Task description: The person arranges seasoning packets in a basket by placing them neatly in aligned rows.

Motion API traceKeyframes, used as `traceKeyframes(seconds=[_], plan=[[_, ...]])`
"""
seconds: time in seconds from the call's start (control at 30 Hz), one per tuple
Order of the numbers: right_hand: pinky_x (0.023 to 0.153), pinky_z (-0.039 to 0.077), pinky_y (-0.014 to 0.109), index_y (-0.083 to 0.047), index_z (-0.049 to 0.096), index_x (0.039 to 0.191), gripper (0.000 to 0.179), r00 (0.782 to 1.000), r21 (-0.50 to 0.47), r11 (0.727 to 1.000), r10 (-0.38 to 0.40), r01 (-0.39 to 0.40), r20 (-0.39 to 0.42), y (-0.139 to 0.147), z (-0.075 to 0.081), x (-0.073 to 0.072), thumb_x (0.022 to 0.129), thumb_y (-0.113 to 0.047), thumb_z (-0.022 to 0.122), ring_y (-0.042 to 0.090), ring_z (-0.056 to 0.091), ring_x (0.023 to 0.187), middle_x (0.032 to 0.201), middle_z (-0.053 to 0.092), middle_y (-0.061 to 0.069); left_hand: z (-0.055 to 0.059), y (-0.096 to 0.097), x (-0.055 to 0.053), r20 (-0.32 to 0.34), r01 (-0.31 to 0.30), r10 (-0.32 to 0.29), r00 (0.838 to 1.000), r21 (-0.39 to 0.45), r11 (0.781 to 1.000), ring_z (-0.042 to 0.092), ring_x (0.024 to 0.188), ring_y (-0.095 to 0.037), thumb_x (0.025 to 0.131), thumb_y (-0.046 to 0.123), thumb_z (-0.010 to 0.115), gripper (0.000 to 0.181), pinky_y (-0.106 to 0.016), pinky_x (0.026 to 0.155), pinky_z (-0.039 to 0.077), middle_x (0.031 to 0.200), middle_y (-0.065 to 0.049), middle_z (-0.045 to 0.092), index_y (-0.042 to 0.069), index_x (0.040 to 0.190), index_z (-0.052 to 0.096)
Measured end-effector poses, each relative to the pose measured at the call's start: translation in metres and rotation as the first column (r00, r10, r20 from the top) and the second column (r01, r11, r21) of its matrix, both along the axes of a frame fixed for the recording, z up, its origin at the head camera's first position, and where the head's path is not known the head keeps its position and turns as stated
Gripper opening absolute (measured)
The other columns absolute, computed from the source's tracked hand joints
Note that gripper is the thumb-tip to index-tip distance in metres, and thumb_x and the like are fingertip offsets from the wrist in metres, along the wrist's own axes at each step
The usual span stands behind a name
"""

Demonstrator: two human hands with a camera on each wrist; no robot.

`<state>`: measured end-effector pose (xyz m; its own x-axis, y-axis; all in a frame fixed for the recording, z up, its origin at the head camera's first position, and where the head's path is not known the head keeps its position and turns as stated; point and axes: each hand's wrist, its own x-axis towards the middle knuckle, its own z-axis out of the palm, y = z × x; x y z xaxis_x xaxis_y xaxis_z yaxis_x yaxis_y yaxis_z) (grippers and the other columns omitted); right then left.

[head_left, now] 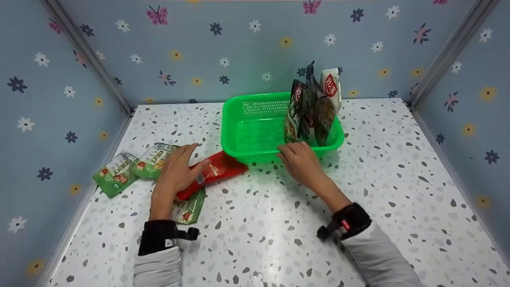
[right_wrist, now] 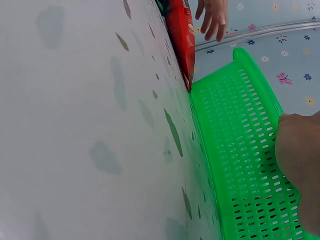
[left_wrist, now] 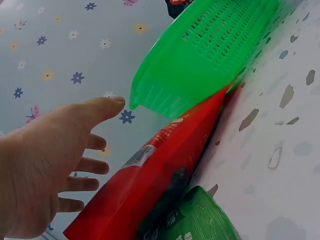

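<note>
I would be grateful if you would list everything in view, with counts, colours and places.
Speckled tabletop: one, white with grey flecks, beneath the goods
Perforated basket: one, green, near the tabletop's back
Standing pouches: at least three, mostly dark, one white-topped, basket's right end
Red pouch: one, red, at the basket's near left corner
Green pouches: three, green and white, left of the basket, one partly hidden by the red pouch
Wall panels: three, pale blue, flowered, back and sides
Wrist straps: two, black, on the wrists
Sleeves: two, grey, forearms
Left hand: one, bare, beside the red pouch
Right hand: one, bare, gripping the basket's near rim
</note>
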<state>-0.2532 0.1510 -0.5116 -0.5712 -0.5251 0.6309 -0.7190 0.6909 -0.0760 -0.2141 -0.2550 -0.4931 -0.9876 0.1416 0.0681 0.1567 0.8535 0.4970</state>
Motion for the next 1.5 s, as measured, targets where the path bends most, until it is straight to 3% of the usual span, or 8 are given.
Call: traceKeyframes(seconds=[0.23, 0.47, 0.63, 0.8, 1.0, 1.23, 1.5], plan=[[0.089, 0.06, 0.045, -0.004, 0.079, 0.126, 0.024, 1.0, 0.008, 1.0, -0.002, 0.002, 0.0, -0.001, 0.0, 0.0, 0.115, -0.022, 0.067, 0.031, 0.08, 0.104, 0.115, 0.084, 0.012, -0.012, -0.001, -0.003, 0.118, -0.001, 0.005, 0.993, -0.035, 0.999, 0.038, 0.164, -0.055, 0.109, 0.067, 0.063, 0.092, -0.073, 0.136, 0.03, 0.175, -0.03, 0.045, 0.002, 0.171, 0.044], [0.088, 0.059, 0.045, -0.005, 0.079, 0.128, 0.023, 1.0, -0.01, 1.0, 0.004, -0.004, -0.021, 0.0, -0.002, 0.001, 0.114, -0.021, 0.068, 0.031, 0.08, 0.104, 0.115, 0.084, 0.011, -0.012, 0.001, -0.003, 0.177, -0.008, 0.013, 0.984, -0.028, 1.0, 0.05, 0.156, -0.053, 0.102, 0.078, 0.065, 0.104, -0.071, 0.13, 0.041, 0.169, -0.03, 0.053, -0.001, 0.168, 0.047], [0.088, 0.059, 0.045, -0.005, 0.079, 0.127, 0.024, 1.0, 0.002, 1.0, -0.004, 0.004, -0.011, 0.001, -0.002, 0.001, 0.115, -0.023, 0.068, 0.031, 0.079, 0.104, 0.114, 0.083, 0.011, -0.01, 0.002, -0.002, 0.197, 0.005, -0.002, 0.98, -0.017, 1.0, 0.067, 0.13, -0.045, 0.097, 0.078, 0.072, 0.099, -0.063, 0.111, 0.055, 0.146, -0.024, 0.069, 0.002, 0.16, 0.058], [0.088, 0.059, 0.044, -0.005, 0.078, 0.129, 0.024, 1.0, 0.0, 1.0, -0.006, 0.006, -0.004, 0.001, 0.0, 0.001, 0.115, -0.022, 0.068, 0.03, 0.079, 0.104, 0.115, 0.083, 0.011, -0.005, 0.002, -0.003, 0.23, -0.007, 0.01, 0.973, -0.011, 1.0, 0.066, 0.115, -0.036, 0.094, 0.075, 0.078, 0.099, -0.054, 0.1, 0.056, 0.134, -0.02, 0.073, 0.003, 0.16, 0.058], [0.088, 0.059, 0.044, -0.005, 0.078, 0.128, 0.024, 1.0, 0.005, 1.0, -0.003, 0.003, 0.009, 0.001, -0.001, 0.001, 0.115, -0.022, 0.068, 0.031, 0.079, 0.104, 0.115, 0.083, 0.011, -0.001, -0.004, 0.0, 0.23, -0.045, 0.045, 0.972, -0.004, 0.999, 0.067, 0.116, -0.039, 0.095, 0.065, 0.083, 0.096, -0.057, 0.102, 0.059, 0.135, -0.023, 0.073, -0.002, 0.158, 0.057], [0.09, 0.059, 0.045, -0.005, 0.078, 0.129, 0.025, 1.0, 0.004, 1.0, 0.0, 0.0, 0.016, 0.001, 0.0, 0.001, 0.114, -0.023, 0.068, 0.031, 0.079, 0.104, 0.115, 0.084, 0.011, 0.007, -0.015, 0.005, 0.192, -0.128, 0.118, 0.974, 0.04, 0.991, 0.071, 0.105, -0.037, 0.096, 0.057, 0.086, 0.081, -0.049, 0.089, 0.064, 0.124, -0.023, 0.074, -0.002, 0.147, 0.064], [0.087, 0.059, 0.045, -0.005, 0.079, 0.127, 0.023, 1.0, 0.009, 1.0, -0.009, 0.01, -0.018, 0.0, -0.002, 0.0, 0.114, -0.022, 0.069, 0.03, 0.079, 0.103, 0.113, 0.083, 0.011, 0.015, -0.021, 0.01, 0.235, -0.177, 0.15, 0.96, 0.096, 0.98, 0.079, 0.097, -0.035, 0.099, 0.054, 0.084, 0.078, -0.042, 0.078, 0.067, 0.122, -0.025, 0.075, 0.001, 0.15, 0.059]])
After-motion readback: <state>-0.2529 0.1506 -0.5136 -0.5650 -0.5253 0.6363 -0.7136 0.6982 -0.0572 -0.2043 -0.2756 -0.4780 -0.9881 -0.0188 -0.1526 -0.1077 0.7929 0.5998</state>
